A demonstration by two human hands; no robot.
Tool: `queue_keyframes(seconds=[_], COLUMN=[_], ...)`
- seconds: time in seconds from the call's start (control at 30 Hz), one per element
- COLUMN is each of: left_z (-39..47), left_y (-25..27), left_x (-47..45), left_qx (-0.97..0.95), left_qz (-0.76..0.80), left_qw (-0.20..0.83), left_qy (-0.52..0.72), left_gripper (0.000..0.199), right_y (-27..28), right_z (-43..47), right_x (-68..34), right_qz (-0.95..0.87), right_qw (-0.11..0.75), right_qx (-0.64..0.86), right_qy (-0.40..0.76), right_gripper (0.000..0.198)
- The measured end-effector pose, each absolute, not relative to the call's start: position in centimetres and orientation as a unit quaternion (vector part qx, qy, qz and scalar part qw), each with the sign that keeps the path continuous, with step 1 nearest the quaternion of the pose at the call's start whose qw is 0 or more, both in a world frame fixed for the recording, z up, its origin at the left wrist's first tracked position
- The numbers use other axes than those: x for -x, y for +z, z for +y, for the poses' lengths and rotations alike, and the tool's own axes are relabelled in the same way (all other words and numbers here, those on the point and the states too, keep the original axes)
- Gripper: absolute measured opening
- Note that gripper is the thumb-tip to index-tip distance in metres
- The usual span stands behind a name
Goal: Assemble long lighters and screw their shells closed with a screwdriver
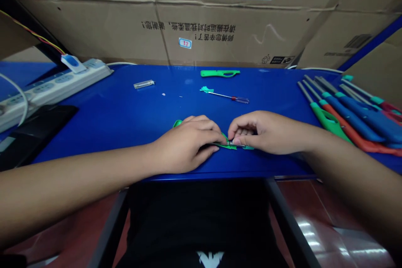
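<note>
1. Left hand (191,144) lies palm down over the green shell (231,147), thumb and fingers closed on it so that most of the shell is hidden.
2. One end of the shell shows past the fingers on the left; the other comes out beyond thumb and forefinger, in the space between the two hands, close to the table's front edge.
3. Right hand (264,134) is narrow, thumb and fingertips pinched on a small silver part (230,143) at the shell's right end; its exact shape is too small to tell.
4. Just under the right thumb, a teal piece (248,148) shows, mostly covered by the hand.
5. Farther from the hands, a screwdriver (240,100) lies on the blue table (103,121), its tip at a teal bit (206,89).
6. Behind the screwdriver, near the cardboard (194,12), lies a second shell (216,74), apart from both hands.
7. Left of these lie a clear tube (144,84) and a white scrap (163,94).
8. Beyond the right forearm, several lighters (358,119) lie side by side, with green, orange, blue and red bodies.
9. At far left, a power strip (47,88) holds a plug (73,63); a black object (37,134) lies in front of it.
</note>
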State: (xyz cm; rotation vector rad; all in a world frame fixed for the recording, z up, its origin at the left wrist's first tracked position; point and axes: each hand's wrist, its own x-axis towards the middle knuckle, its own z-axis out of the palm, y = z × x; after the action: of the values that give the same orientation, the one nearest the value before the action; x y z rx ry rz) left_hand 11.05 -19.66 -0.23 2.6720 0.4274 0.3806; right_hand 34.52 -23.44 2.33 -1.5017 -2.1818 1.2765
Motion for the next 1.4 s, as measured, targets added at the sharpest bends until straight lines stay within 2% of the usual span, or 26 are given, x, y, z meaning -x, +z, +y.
queue_keyframes(seconds=[0.2, 0.6, 0.83, 1.07, 1.23, 1.4], left_z=[-19.5, -20.2, -19.9, -19.4, -19.6, -19.9], left_y=[-0.5, -0.3, 1.2, 1.0, 0.9, 0.9], left_x=[-11.2, -11.1, -9.9, -8.4, -8.2, -8.3], left_qx=[-0.964, -0.969, -0.957, -0.945, -0.939, -0.948], left_qz=[0.14, 0.141, 0.161, 0.175, 0.172, 0.169], left_qw=[0.179, 0.154, 0.202, 0.235, 0.248, 0.213], left_qy=[0.138, 0.13, 0.135, 0.143, 0.162, 0.163], left_gripper=[0.029, 0.03, 0.028, 0.019, 0.016, 0.015], right_y=[2.8, 3.4, 2.3, 1.0, 1.1, 1.5], right_z=[-23.2, -25.6, -25.6, -25.8, -26.0, -26.3], right_x=[-34.3, -32.8, -33.5, -34.3, -34.0, -33.4], right_qz=[-0.752, -0.832, -0.838, -0.854, -0.864, -0.878], right_qw=[0.051, 0.037, 0.09, 0.153, 0.144, 0.105], right_qx=[0.518, 0.526, 0.491, 0.44, 0.431, 0.433], right_qy=[0.405, 0.172, 0.222, 0.232, 0.216, 0.172], right_gripper=[0.011, 0.017, 0.012, 0.023, 0.025, 0.025])
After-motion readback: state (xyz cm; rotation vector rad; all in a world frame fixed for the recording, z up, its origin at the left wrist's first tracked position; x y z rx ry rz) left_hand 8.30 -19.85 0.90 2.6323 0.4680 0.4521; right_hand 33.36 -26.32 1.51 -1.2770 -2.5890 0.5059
